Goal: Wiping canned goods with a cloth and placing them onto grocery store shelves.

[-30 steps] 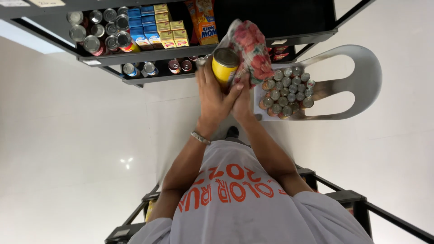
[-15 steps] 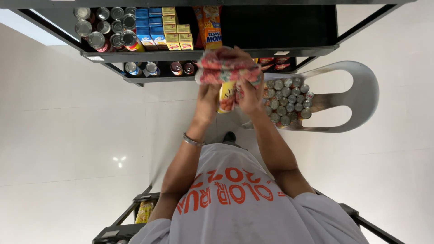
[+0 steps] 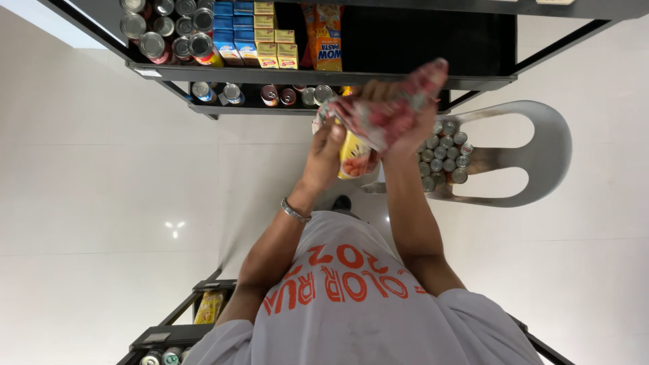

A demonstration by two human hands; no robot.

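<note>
While my left hand (image 3: 329, 150) grips the yellow can (image 3: 354, 157) around its side, my right hand (image 3: 405, 115) presses a crumpled cloth (image 3: 385, 115) down over the can's top. That can is cylindrical, with a yellow label carrying an orange-red picture; its upper end is covered by the cloth. This cloth is light with red and pink patches, bunched in folds. Both are held in the air in front of the black shelf (image 3: 318, 78), below its front edge and just left of the grey chair (image 3: 534, 159).

On the shelf's upper level stand tins (image 3: 169, 30) at the left end, blue cartons (image 3: 233, 30) and yellow cartons (image 3: 274, 40) beside them, and an orange box (image 3: 324, 37) toward the middle. Its lower level carries a row of cans (image 3: 270, 94) along the front edge. More tins (image 3: 443, 155) are packed on the chair seat. Floor (image 3: 101, 203) and walls are white and glossy.

Both my arms are stretched forward, elbows slightly bent. A metal bracelet (image 3: 295, 211) sits at my left wrist. My left fingers are curled closed on the can; my right fingers are clenched in the cloth.
</note>
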